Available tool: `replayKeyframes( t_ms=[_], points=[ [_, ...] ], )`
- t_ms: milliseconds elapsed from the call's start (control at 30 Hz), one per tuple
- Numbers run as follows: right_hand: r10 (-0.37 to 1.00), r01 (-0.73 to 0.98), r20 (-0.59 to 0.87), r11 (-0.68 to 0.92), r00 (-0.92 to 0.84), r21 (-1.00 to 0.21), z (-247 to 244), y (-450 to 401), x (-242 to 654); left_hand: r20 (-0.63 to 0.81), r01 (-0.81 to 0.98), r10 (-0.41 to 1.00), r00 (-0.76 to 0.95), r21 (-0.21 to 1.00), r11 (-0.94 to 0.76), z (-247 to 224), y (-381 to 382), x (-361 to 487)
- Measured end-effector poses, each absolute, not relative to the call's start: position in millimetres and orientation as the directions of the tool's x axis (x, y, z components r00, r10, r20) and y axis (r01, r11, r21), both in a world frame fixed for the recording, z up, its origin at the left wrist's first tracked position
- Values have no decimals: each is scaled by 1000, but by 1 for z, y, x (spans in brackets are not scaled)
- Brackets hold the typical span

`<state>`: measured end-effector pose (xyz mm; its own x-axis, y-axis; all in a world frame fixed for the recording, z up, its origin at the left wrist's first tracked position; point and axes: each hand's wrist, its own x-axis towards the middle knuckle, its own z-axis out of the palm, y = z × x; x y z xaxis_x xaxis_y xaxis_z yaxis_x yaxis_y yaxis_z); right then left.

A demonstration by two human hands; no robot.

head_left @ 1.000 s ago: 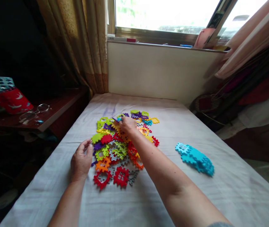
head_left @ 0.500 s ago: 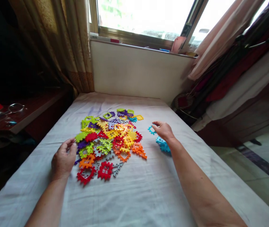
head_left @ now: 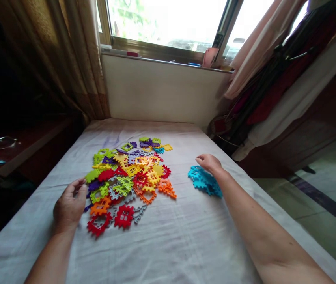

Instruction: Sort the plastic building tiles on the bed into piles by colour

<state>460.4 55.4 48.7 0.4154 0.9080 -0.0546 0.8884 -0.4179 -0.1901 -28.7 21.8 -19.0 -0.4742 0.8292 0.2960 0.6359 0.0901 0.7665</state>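
Left hand (head_left: 67, 205), right hand (head_left: 211, 163) bare; both forearms (head_left: 249, 211) bare.

Right hand (head_left: 211, 163): fingertips partly hidden; contact with the blue pieces (head_left: 203, 182) cannot be determined. Lower pieces of the coloured pile (head_left: 132, 170) are covered. Glasses (head_left: 6, 142) are blurred. Left forearm (head_left: 49, 250) and right forearm (head_left: 259, 221) are cut off at the bottom edge.

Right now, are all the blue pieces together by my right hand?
No, a blue piece lies at the far end of the mixed-colour heap, apart from the blue pile.
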Motion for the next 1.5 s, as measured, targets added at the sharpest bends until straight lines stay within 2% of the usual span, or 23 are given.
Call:
replayKeyframes(
  t_ms=[267,700,967,1067,1133,1200,1500],
  points=[
    [984,962,-59,-177,169,-206,35,117,365,299,626,829,-474,776,78,-21,21,-29],
    [979,957,-24,-201,200,-210,24,169,320,304,628,839,-451,776,56,-21,18,-28],
    [975,943,-16,-219,222,-252,17,138,354,302,630,839,-452,774,61,-18,19,-28],
    [976,903,-30,-211,216,-373,19,122,370,304,634,842,-446,771,57,-18,19,-27],
    [971,830,-88,-236,223,-506,25,113,382,301,631,841,-450,773,62,-18,20,-27],
    [963,762,-139,-268,232,-589,33,104,397,300,627,840,-451,777,59,-18,21,-27],
    [890,783,-78,-435,450,-444,49,33,490,347,641,821,-452,767,29,-21,23,-28]
  ],
)
